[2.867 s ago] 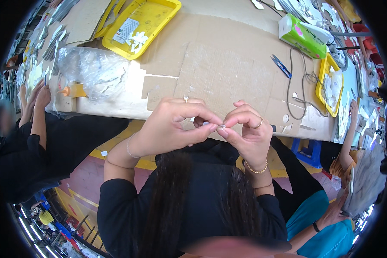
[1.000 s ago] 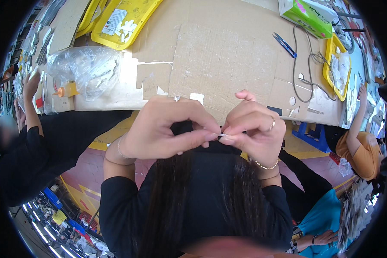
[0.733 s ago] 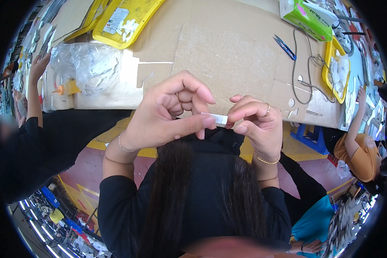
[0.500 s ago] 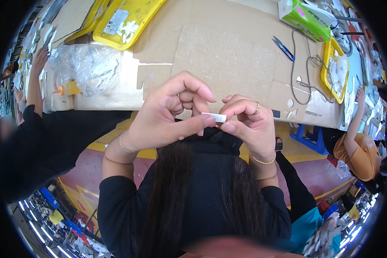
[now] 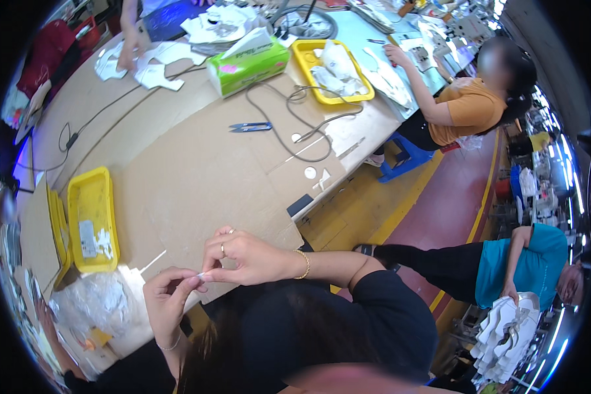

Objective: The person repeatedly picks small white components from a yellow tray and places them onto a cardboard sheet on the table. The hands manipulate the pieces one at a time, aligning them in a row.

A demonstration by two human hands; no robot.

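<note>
We saw the left hand [image 5: 166, 297] and the right hand [image 5: 241, 257] pinching a small white piece [image 5: 203, 277], largely hidden between their fingertips, near the edge of the cardboard-covered surface [image 5: 184, 177]. We judged its handling unfinished, the piece being not yet set down; loose white scraps [image 5: 104, 241] lay in the yellow tray [image 5: 92, 202].

The left hand [image 5: 166, 297] and right hand [image 5: 241, 261] are mostly hiding a white piece [image 5: 203, 277]; a plastic bag [image 5: 88, 299] is obscuring its contents; the top edge is cropping a co-worker's arm [image 5: 130, 29]; white scraps [image 5: 103, 243] are looking too small to identify.
</note>
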